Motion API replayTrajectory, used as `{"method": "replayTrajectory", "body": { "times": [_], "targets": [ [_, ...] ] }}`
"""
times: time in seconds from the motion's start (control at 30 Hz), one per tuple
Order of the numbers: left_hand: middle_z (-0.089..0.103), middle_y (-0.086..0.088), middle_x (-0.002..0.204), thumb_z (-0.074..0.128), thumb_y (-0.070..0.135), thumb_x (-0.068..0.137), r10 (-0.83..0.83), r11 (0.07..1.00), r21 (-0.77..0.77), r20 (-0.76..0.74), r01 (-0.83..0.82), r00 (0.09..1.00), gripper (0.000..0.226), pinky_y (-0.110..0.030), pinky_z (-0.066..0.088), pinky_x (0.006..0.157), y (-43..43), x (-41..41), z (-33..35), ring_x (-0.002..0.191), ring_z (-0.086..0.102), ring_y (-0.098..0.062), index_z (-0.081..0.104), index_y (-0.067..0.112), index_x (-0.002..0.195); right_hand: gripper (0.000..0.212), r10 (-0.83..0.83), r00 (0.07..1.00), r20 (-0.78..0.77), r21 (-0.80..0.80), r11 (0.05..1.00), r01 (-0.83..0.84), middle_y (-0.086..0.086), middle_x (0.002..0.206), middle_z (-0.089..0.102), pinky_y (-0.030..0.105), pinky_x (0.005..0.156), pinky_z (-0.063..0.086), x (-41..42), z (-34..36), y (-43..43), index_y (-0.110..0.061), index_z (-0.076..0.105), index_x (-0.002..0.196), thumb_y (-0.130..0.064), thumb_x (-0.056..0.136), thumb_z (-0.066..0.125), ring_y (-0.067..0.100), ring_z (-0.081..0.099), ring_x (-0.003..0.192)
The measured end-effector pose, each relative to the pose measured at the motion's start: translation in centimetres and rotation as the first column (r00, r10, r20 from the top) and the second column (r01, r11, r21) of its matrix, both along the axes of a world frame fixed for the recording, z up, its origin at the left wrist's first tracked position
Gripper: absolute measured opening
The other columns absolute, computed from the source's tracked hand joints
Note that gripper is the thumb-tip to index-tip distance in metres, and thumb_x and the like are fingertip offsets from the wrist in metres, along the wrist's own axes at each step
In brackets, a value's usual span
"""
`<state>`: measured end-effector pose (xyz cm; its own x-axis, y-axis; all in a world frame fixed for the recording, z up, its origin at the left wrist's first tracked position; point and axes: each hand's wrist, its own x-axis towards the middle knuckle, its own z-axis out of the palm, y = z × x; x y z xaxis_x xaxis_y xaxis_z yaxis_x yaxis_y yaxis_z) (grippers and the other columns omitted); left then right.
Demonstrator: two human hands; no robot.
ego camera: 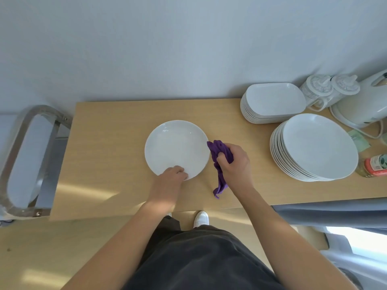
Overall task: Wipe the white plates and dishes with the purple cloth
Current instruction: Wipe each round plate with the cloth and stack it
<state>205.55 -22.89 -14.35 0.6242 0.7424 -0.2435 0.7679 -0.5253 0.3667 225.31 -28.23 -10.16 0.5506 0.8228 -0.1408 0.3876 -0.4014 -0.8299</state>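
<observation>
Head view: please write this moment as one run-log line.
left hand: holds plate at near rim | right hand: grips purple cloth beside plate's right rim | plate stack, dish stack: untouched

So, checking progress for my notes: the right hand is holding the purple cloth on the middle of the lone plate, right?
Not quite. The head view shows the right hand holding the purple cloth at the right edge of the lone plate, not on its middle.
</observation>
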Motion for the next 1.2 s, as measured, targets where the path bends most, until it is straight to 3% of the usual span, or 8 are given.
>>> {"method": "replayTrajectory", "body": {
  "times": [0.23,0.37,0.5,0.67,0.83,0.97,1.07,1.2],
  "targets": [
    [0.075,-0.005,0.104,0.074,-0.013,0.071,0.029,0.978,0.198,0.206,-0.071,0.978,0.040,-0.040,0.061,0.065,-0.7,0.4,0.1,0.090,0.072,-0.030,0.076,0.010,0.104,0.013,0.056,0.998,-0.015,0.094,0.994,-0.055,0.002,0.073,0.063,0.047,0.072,0.051,0.4,1.5,0.0,-0.012,0.061,0.084,-0.015,0.084,0.048,0.028,0.061,0.077],
    [0.075,-0.004,0.103,0.062,0.005,0.090,0.103,0.948,0.232,0.426,-0.218,0.899,0.022,-0.037,0.058,0.074,1.5,1.0,4.2,0.093,0.070,-0.027,0.074,0.009,0.108,0.014,0.055,0.998,-0.032,0.246,0.968,-0.046,0.014,0.076,0.063,0.032,0.068,0.046,-0.2,4.3,0.9,0.000,0.061,0.093,0.001,0.092,0.047,0.020,0.057,0.073],
    [0.058,-0.001,0.069,0.054,0.020,0.093,0.353,0.918,-0.043,0.539,-0.394,0.765,0.021,-0.033,0.040,0.064,5.3,0.7,8.7,0.067,0.052,-0.023,0.064,0.009,0.079,0.027,0.099,0.989,0.113,0.410,0.902,-0.137,0.005,0.093,0.066,0.053,0.079,0.049,-1.4,4.9,3.8,-0.008,0.063,0.111,-0.014,0.094,0.044,0.034,0.062,0.087],
    [0.077,0.000,0.092,0.060,0.019,0.094,0.557,0.828,-0.503,0.686,-0.248,0.468,0.017,-0.042,0.053,0.086,7.2,-0.5,13.7,0.088,0.070,-0.021,0.077,0.016,0.095,0.043,-0.030,0.909,0.417,0.531,0.819,-0.216,0.011,0.138,0.055,0.028,0.109,0.032,-7.2,6.3,5.8,-0.012,0.056,0.139,-0.015,0.097,0.048,0.030,0.050,0.120],
    [0.076,-0.006,0.101,0.060,0.018,0.093,0.583,0.796,-0.588,0.682,-0.143,0.442,0.020,-0.056,0.050,0.098,8.2,-2.5,15.3,0.104,0.067,-0.037,0.077,0.018,0.102,0.040,-0.042,0.973,0.227,0.520,0.850,-0.085,-0.007,0.141,0.057,0.035,0.114,0.034,-8.8,7.6,10.0,-0.020,0.057,0.138,-0.016,0.100,0.045,0.014,0.048,0.132],
    [0.077,-0.001,0.095,0.060,0.011,0.096,0.567,0.804,-0.571,0.651,-0.165,0.505,0.022,-0.037,0.055,0.084,8.1,-3.8,15.6,0.085,0.072,-0.018,0.078,0.023,0.099,0.032,-0.132,0.987,-0.097,0.284,0.946,0.154,-0.028,0.108,0.068,0.047,0.096,0.054,-7.1,9.6,12.8,-0.051,0.061,0.111,-0.027,0.099,0.044,0.007,0.065,0.109],
    [0.074,-0.014,0.097,0.062,0.017,0.093,0.570,0.795,-0.590,0.644,-0.144,0.509,0.018,-0.051,0.054,0.085,8.5,-4.5,15.1,0.083,0.068,-0.022,0.078,0.021,0.097,0.032,-0.078,0.987,-0.143,0.244,0.963,0.112,-0.018,0.114,0.070,0.040,0.084,0.052,-7.8,9.0,13.0,-0.045,0.061,0.122,-0.031,0.097,0.046,0.017,0.066,0.110],
    [0.070,-0.024,0.091,0.062,0.024,0.087,0.615,0.769,-0.616,0.641,-0.172,0.459,0.019,-0.046,0.051,0.080,10.0,-5.5,14.9,0.080,0.058,-0.021,0.076,0.011,0.091,0.037,-0.001,0.999,0.049,0.462,0.887,-0.022,0.000,0.128,0.060,0.040,0.103,0.046,-10.7,6.0,10.4,-0.018,0.063,0.129,-0.018,0.092,0.058,0.015,0.056,0.120]
  ]
}}
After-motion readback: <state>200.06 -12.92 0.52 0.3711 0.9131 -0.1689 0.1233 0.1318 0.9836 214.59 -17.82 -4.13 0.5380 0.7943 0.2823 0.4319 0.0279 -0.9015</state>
